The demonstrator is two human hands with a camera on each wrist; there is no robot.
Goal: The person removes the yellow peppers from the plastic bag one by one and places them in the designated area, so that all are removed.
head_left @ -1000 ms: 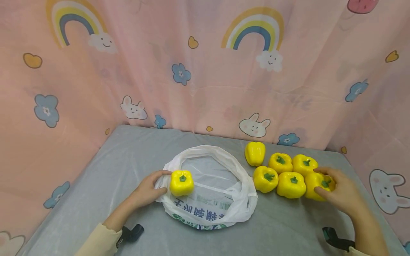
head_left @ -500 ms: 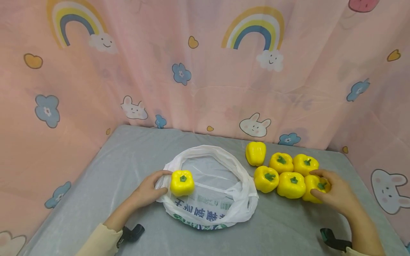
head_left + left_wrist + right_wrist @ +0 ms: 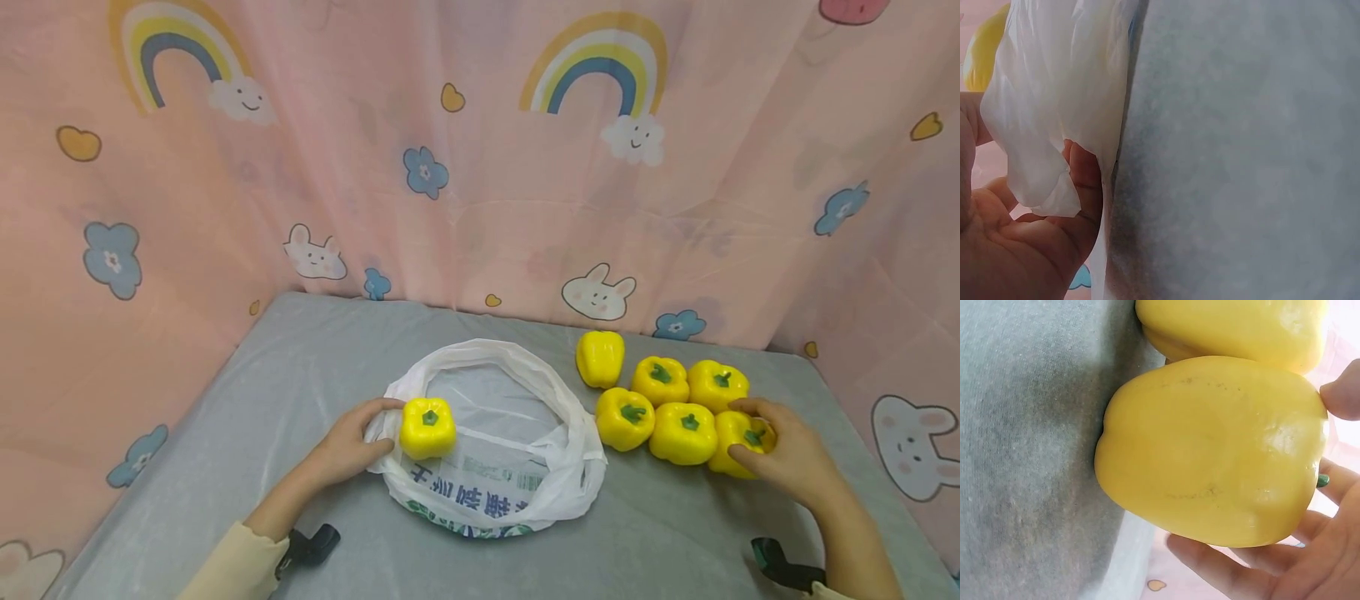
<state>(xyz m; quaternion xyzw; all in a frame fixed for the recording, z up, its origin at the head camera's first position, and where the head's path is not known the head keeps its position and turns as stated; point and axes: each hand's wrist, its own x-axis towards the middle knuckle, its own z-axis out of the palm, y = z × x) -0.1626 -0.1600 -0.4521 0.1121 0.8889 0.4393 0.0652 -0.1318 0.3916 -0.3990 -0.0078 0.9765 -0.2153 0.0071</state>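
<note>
In the head view, my left hand is at the left rim of a white plastic bag, thumb and fingers curled at its edge. The left wrist view shows the bag's plastic draped over those fingers. Just beyond the fingertips sits a yellow bell pepper with a green stem, within the bag's outline. My right hand grips another yellow bell pepper, the front right one of a group. Up close, thumb and fingers span that pepper from opposite sides, and its lower part meets the grey surface.
Several more yellow bell peppers stand packed beside it, between the bag and my right hand. One at the back left lies on its side. The grey-covered table ends at a pink patterned curtain.
Early on, my right hand shifted slightly left with the pepper in its fingers; since then it has hardly moved. The left hand, the bag and the pepper in it have stayed in place.
</note>
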